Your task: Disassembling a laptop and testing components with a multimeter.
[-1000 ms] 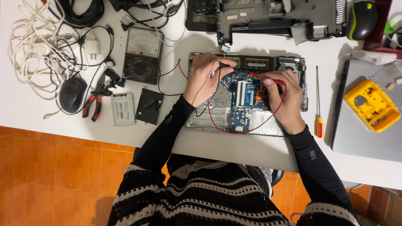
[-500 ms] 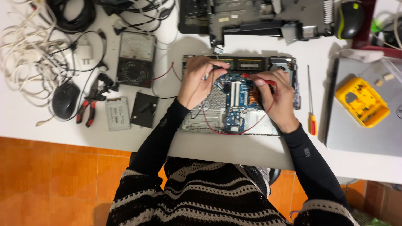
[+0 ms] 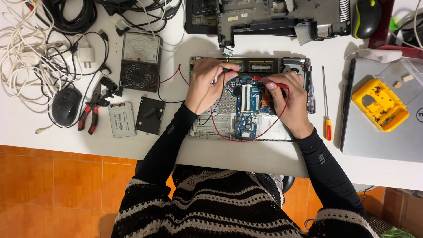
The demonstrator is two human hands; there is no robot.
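The opened laptop base lies on the white surface, right of the analog multimeter. Over its circuit board, the left hand pinches a black probe; the right hand grips a red probe.

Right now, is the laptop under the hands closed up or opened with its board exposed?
Opened. The laptop base has no cover, and its blue circuit board lies bare between the left hand and right hand.

Multimeter dial face, pale, upper left; silver drive bears white label, possibly 1 sticker.
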